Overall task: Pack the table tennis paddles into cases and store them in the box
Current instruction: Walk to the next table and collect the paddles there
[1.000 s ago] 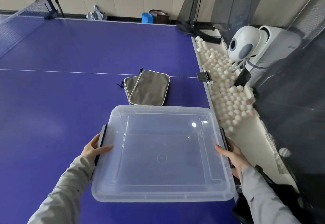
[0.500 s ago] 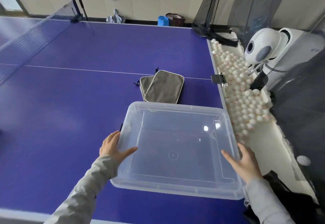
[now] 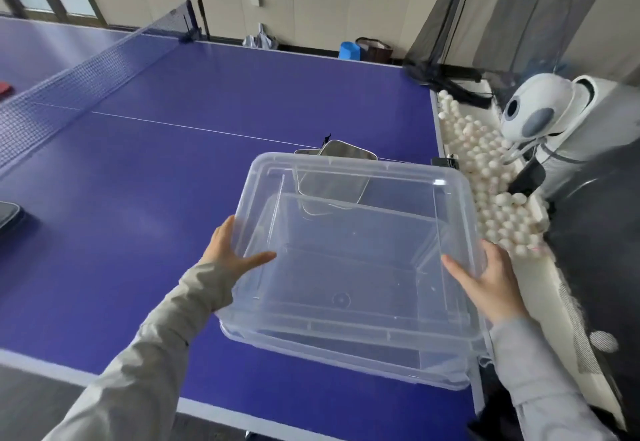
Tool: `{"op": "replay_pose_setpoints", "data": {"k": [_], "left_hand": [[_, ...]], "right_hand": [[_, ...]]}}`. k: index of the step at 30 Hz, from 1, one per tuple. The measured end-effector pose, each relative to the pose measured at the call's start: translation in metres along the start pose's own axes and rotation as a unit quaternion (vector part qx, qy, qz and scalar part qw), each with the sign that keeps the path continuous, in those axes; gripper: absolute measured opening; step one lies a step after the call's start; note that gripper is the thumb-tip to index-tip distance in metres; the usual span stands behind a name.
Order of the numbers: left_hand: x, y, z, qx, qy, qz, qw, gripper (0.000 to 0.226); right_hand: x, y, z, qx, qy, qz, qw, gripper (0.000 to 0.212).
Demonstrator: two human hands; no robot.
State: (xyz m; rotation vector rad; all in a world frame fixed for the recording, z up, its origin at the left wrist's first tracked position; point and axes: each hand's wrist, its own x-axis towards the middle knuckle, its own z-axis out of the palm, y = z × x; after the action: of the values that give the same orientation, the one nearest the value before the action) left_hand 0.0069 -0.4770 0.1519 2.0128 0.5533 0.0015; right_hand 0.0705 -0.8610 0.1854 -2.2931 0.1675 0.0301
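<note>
"Hands first: what are they on?"

"Both are on the clear lid (image 3: 346,172). The left hand (image 3: 230,257) has its left side and the right hand (image 3: 485,284) its right side. Each thumb lies flat on top with the fingers hooked round the edge, so both are closed on plastic. The lid is tilted, far edge higher, over the clear box (image 3: 346,359), which stands at the near right corner of the blue surface (image 3: 207,101)."

"Anything in the box?"

"Nothing that I can see."

"And the cases?"

"Two grey cases (image 3: 346,151) lie overlapping on the surface just beyond the box's far wall, partly seen through the lid. That is the relation that matters. They are straight ahead of the hands, past the box, with their long axis running roughly away from the person. I judge the left hand slightly nearer, though either must reach over the box."

"Are they packed?"

"I cannot tell. No paddle shows beside them. A red thing lies past the net (image 3: 86,77) at far left, too small to name."

"Anything to mind?"

"White balls (image 3: 485,181) fill the tray along the right edge, below a ball machine (image 3: 533,118). I would set the lid down on the bare left side, away from them."
</note>
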Motion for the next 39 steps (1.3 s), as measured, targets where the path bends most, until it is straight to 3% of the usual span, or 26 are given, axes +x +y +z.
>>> {"op": "replay_pose_setpoints", "data": {"k": [5, 9, 18, 22, 24, 26, 30, 34, 39], "left_hand": [[0.009, 0.029, -0.037, -0.056, 0.058, 0.034, 0.996, 0.091], [0.029, 0.034, -0.073, -0.061, 0.09, 0.003, 0.994, 0.076], [0.124, 0.013, -0.184, -0.048, 0.126, -0.014, 0.991, 0.097], [0.19, -0.003, -0.246, -0.005, 0.131, 0.004, 0.991, 0.097], [0.223, -0.012, -0.273, 0.023, 0.129, 0.008, 0.991, 0.098], [0.254, -0.022, -0.293, 0.037, 0.125, 0.012, 0.991, 0.097], [0.306, -0.042, -0.309, 0.052, 0.12, 0.017, 0.991, 0.089], [0.349, -0.075, -0.301, 0.065, 0.112, 0.002, 0.992, 0.085], [0.389, -0.135, -0.28, 0.089, 0.1, -0.042, 0.99, 0.081]], "right_hand": [[0.027, -0.053, 0.008, 0.033, -0.086, -0.019, 0.996, 0.102], [0.044, -0.088, 0.04, 0.022, -0.08, -0.015, 0.996, 0.108], [0.077, -0.178, 0.15, 0.066, -0.043, -0.033, 0.996, 0.089], [0.092, -0.233, 0.214, 0.026, 0.027, -0.074, 0.997, 0.06], [0.1, -0.258, 0.247, -0.006, 0.058, -0.077, 0.995, 0.071], [0.109, -0.276, 0.279, 0.01, 0.04, -0.04, 0.998, 0.092], [0.124, -0.293, 0.334, 0.067, 0.037, 0.018, 0.997, 0.098], [0.141, -0.291, 0.377, 0.043, 0.083, 0.025, 0.995, 0.087], [0.162, -0.264, 0.434, -0.001, 0.048, 0.069, 0.996, 0.1]]}}
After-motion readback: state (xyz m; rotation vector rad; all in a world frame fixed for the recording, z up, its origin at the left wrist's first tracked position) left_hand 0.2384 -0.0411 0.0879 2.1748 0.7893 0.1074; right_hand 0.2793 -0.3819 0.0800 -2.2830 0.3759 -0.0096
